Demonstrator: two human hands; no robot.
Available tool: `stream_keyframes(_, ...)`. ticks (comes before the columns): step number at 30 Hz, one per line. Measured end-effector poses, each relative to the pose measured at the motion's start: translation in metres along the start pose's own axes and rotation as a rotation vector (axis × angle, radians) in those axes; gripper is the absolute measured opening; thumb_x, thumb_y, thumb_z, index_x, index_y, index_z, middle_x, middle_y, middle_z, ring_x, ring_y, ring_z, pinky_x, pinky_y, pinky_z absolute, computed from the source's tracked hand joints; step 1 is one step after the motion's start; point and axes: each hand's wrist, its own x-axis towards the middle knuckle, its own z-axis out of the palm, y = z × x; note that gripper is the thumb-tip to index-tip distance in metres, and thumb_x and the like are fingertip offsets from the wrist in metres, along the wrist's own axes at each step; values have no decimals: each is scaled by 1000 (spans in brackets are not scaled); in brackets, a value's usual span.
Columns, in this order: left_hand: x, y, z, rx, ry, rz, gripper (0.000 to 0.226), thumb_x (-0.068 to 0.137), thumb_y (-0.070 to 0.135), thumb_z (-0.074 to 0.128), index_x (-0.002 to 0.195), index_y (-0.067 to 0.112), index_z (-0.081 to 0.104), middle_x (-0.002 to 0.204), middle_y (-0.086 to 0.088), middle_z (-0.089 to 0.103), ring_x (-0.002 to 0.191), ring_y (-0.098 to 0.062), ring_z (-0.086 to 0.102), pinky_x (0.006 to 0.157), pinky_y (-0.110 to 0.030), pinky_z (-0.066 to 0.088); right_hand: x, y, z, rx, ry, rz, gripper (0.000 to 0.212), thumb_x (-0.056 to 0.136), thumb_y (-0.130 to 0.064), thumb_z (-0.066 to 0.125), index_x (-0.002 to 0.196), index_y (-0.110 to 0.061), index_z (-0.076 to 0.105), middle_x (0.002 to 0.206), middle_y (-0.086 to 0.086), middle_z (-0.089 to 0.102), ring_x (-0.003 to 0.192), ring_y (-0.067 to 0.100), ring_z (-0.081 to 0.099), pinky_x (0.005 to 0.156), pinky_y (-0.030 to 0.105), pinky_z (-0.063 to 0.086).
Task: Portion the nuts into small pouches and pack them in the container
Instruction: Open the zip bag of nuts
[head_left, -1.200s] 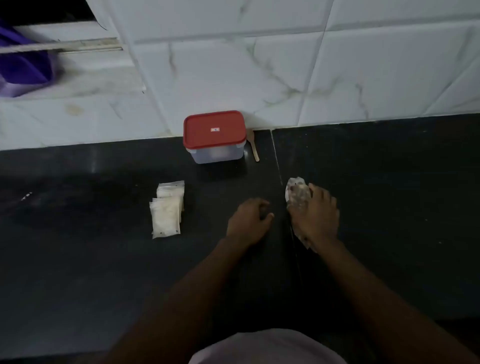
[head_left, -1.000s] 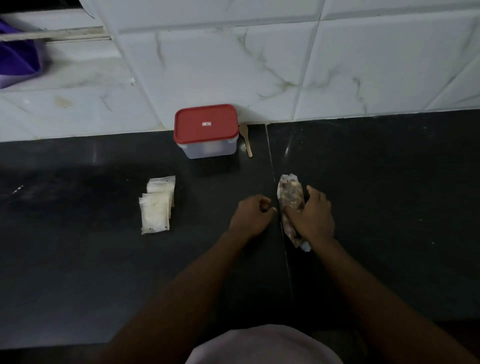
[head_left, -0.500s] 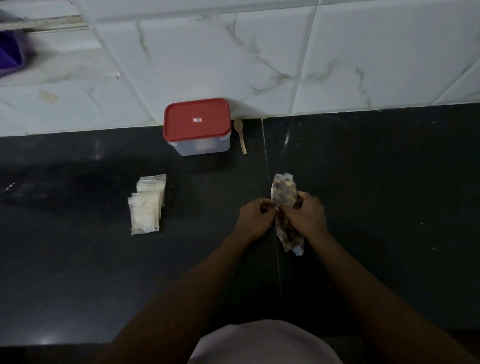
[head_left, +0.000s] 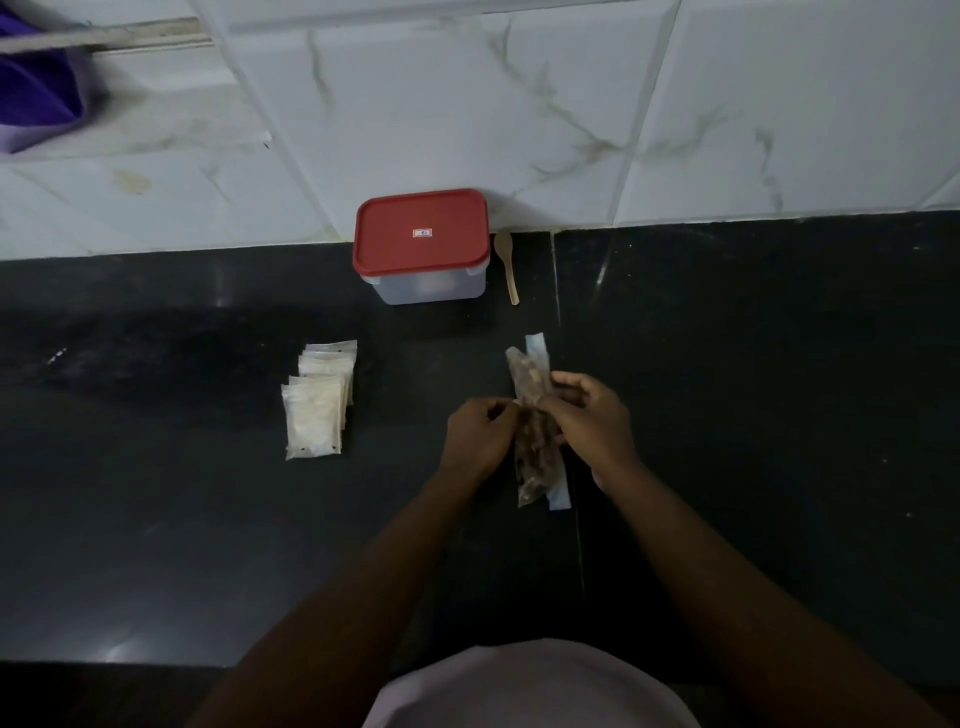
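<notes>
Clear plastic, long and narrow: the transparent bag of brown nuts (head_left: 535, 431), lying lengthwise on the black stone counter (head_left: 753, 415) beside its seam, now pinched at mid-length from both sides. Left hand (head_left: 480, 434) closed on the bag's left edge, right hand (head_left: 592, 415) closed on its right edge, fingertips meeting over the plastic. A little over a second earlier only the right hand lay on the bag, then crumpled short, and the left fist rested apart on the counter; since then the bag has been drawn out straight and a pale strip shows along its right side. Judged: opening the bag, portioning not begun. Stack of small clear empty pouches (head_left: 319, 400) untouched at left; lidded red-topped translucent plastic container (head_left: 422, 244) and small wooden spoon (head_left: 508, 265) unchanged at the wall.
</notes>
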Motion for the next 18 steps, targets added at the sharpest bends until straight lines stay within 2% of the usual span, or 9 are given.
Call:
stream_keyframes(2,-1,-2,-7,-59,20,-29,21,104,23,55,114,15,72,96,2,73,88,-13,73,83,-35,62,0,-3,7,3,-8,6,44,88,-21,75,130,-26,64,105,-11,73,95,4,70,82,29,61)
stream_keyframes(4,-1,-5,-13,-124,49,-53,21,104,20,54,119,17,69,104,2,73,91,-10,72,83,-33,63,-1,-3,14,-14,-22,-6,40,87,-18,75,126,-24,67,105,-10,74,97,3,70,81,23,57)
stream_keyframes(6,-2,-7,-19,-197,56,-76,21,105,20,53,117,18,70,106,-1,74,93,-11,72,81,-30,62,-3,-2,20,-25,-31,-17,35,88,-16,74,123,-23,70,106,-10,74,100,3,69,82,20,55)
stream_keyframes(10,-8,-8,-31,-311,43,-80,18,103,20,58,117,19,70,107,-1,75,96,-11,73,77,-25,60,-6,2,33,-48,-46,-31,34,88,-14,75,121,-23,72,109,-11,73,100,2,68,87,25,59)
stream_keyframes(14,-10,-17,-41,-288,53,-34,18,96,18,68,104,34,65,105,8,73,98,-8,73,89,-37,62,-8,7,43,-6,-44,-20,30,85,-14,80,113,-22,75,104,-8,76,98,7,73,86,35,63)
stream_keyframes(18,-12,-20,-51,-182,73,11,18,94,16,70,101,32,65,105,12,70,99,-6,71,90,-37,61,-9,5,51,0,-26,1,26,89,-8,74,112,-21,76,103,-6,77,95,7,74,86,36,63)
